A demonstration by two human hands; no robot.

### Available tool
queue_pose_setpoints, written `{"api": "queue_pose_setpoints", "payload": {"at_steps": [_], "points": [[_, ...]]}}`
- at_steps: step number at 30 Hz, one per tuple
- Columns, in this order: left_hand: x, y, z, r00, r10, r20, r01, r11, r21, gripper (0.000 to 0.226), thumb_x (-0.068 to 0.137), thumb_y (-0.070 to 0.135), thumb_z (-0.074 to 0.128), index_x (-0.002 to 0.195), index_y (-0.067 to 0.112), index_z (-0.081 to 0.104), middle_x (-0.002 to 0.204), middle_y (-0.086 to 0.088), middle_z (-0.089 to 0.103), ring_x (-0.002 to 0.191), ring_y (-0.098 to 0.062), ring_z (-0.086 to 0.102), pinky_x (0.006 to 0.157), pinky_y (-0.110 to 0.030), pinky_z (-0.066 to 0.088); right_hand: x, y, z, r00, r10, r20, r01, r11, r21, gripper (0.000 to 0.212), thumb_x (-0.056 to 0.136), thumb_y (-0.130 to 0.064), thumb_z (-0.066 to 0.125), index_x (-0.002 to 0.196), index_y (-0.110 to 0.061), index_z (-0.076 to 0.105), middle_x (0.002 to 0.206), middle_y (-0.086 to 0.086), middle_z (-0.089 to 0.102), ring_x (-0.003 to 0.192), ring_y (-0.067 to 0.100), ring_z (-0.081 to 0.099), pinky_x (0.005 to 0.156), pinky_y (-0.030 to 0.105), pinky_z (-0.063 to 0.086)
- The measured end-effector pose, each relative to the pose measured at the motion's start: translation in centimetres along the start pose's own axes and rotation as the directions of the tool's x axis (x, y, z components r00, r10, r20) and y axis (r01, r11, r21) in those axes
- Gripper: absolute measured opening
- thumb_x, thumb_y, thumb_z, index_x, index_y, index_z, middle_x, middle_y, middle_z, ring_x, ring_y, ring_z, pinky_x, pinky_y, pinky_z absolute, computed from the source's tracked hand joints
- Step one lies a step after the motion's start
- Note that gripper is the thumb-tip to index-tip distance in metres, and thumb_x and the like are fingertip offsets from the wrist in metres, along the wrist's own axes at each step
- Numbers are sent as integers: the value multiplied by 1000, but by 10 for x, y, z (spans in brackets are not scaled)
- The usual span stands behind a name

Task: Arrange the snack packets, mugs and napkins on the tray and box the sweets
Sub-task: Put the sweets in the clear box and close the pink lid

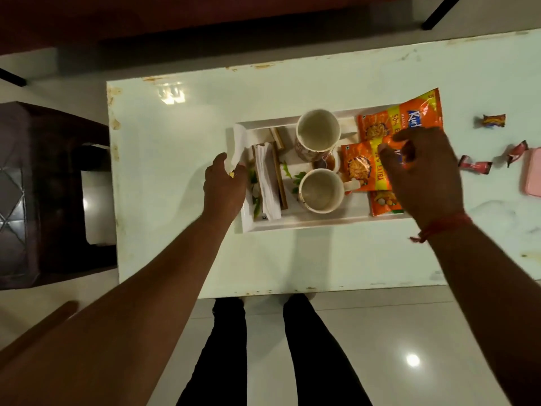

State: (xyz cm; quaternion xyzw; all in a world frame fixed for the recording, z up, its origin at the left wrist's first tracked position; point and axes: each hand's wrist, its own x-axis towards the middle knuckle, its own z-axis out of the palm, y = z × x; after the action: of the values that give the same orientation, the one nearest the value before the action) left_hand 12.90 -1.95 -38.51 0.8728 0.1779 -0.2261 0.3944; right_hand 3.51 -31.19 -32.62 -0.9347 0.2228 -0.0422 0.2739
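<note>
Two mugs (318,131) centred on tray (304,225); left hand (224,183) fingers pinching napkin (238,145) at nine o'clock, right hand (421,174) fingers spread, squaring snack packets (363,168) at three o'clock; sweets (474,167) unboxed on worktop (175,142).

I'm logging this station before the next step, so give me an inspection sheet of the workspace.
Surface: white table, glossy, rust-coloured chips along its edges.
Job's things: tray holds two empty mugs, folded napkins and three orange snack packets at its right end. Three wrapped sweets lie on the table right of the tray, beside a pink box, cut off by the frame.
Clutter: nothing seen.
Grippers: left hand pinches a loose napkin at the tray's left rim; right hand is spread over the packets.
Cables: nothing seen.
Surroundings: dark chair left, tiled floor.
</note>
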Motion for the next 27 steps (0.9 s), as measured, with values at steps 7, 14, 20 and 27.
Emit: {"api": "queue_pose_setpoints", "payload": {"at_steps": [7, 14, 20, 27], "points": [[11, 7, 1, 983, -177, 54, 181, 980, -78, 60, 98, 55, 34, 149, 23, 36, 149, -7, 46, 134, -28, 47, 113, -46, 35, 58, 83, -28, 904, 387, 180, -394, 919, 4, 74, 89, -72, 39, 116, -7, 61, 121, 20, 60, 114, 36, 56, 95, 40, 42], [19, 17, -1, 948, -259, 186, 287, 946, -148, 56, 99, 54, 31, 137, 17, 49, 139, -11, 54, 124, -33, 54, 104, -50, 45, 48, 84, -23, 718, 495, 490, -658, 713, 243, 60, 74, -91, 35, 93, -48, 72, 101, -5, 72, 93, 19, 68, 74, 38, 51], [21, 22, 4, 928, -335, 164, 357, 925, -132, 56, 100, 54, 30, 139, 17, 46, 137, -10, 54, 120, -32, 53, 99, -51, 48, 55, 97, -21, 664, 530, 527, -726, 625, 287, 63, 71, -92, 37, 80, -43, 75, 107, -2, 68, 100, 24, 63, 85, 45, 46], [20, 14, 12, 940, -324, 105, 339, 917, -211, 61, 99, 57, 32, 137, 12, 49, 140, -14, 53, 127, -36, 52, 103, -51, 46, 59, 111, -15, 662, 453, 598, -737, 539, 408, 63, 85, -82, 28, 80, -45, 78, 83, -12, 77, 77, 14, 76, 62, 33, 57]]}}
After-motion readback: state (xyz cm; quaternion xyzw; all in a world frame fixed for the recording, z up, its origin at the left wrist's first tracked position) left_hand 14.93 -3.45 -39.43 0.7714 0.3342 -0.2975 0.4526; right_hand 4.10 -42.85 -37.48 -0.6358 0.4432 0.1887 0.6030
